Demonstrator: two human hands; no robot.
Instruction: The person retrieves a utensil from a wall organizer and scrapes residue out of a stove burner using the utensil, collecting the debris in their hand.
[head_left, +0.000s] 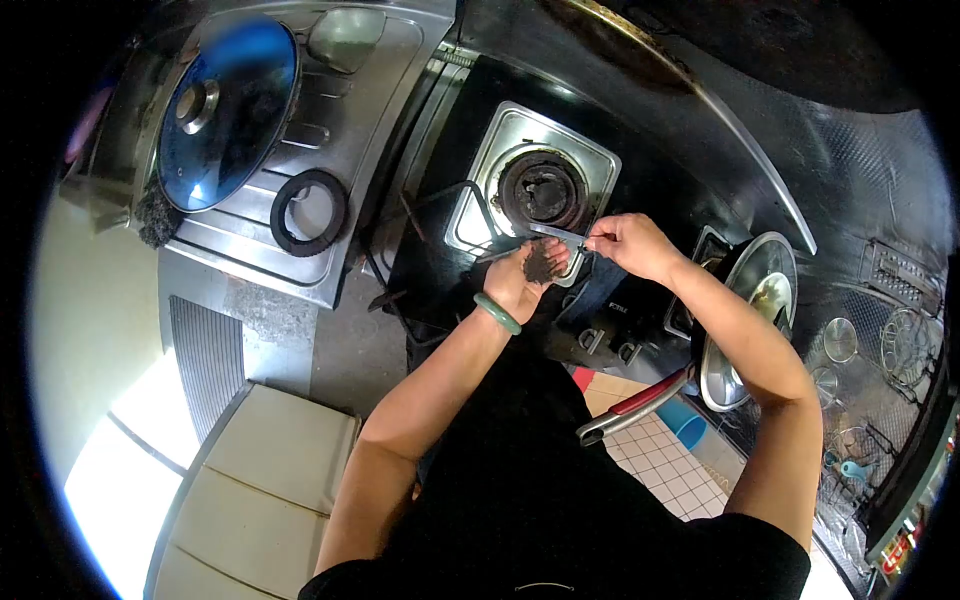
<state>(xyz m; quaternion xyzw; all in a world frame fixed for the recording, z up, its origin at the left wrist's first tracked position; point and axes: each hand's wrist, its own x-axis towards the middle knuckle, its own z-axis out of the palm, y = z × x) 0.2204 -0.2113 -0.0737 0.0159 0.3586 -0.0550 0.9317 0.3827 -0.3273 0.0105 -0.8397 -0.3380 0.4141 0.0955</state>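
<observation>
Palm up, my left hand holds a patch of dark, crumbly debris on its fingers and palm. A green bangle circles that wrist. My right hand pinches a thin, flat metal blade, which lies just over the left fingertips; its exact kind is unclear. Both hands are at the near edge of the gas burner, a dark, dirty ring set in a shiny square drip tray. A black wire pan support leans beside the tray, left of it.
On the steel counter at left lie a blue-tinted glass lid and a black ring. A lidded pan with a red handle sits on the right burner, close to my right forearm. A curved metal rim spans the back.
</observation>
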